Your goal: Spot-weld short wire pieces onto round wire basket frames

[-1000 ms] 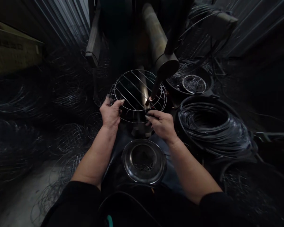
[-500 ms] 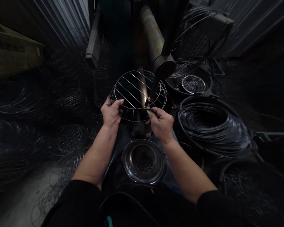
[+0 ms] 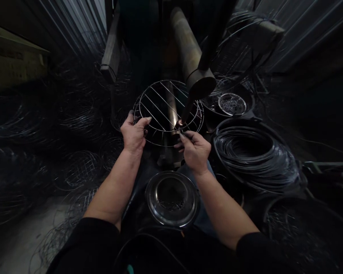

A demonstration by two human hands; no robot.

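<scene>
A round wire rack (image 3: 163,99), with parallel bars across one ring and a second ring below, sits around the lower brass-coloured rod (image 3: 172,102) of a machine. My left hand (image 3: 135,131) grips its left rim, thumb on top and fingers underneath. At the front right rim, my right hand (image 3: 196,150) has thumb and forefinger pinched together, the other fingers curled loosely. Whatever lies in that pinch is too small to make out. Just above these fingertips, the dark upper arm (image 3: 187,110) of the machine comes down to the rim, its tip copper-coloured.
A shiny metal bowl (image 3: 172,219) holding small metal pieces rests at my lap. To the right stands a basin with coiled wire (image 3: 246,160); behind it, a small dish (image 3: 232,104) holds metal bits. A thick cylinder (image 3: 188,49) juts out overhead. Wire racks (image 3: 81,169) lie left.
The view has shifted slightly. The rack's bars look turned a little, and my right hand's lower fingers have spread slightly. Both hands stay at the same parts of the rim.
</scene>
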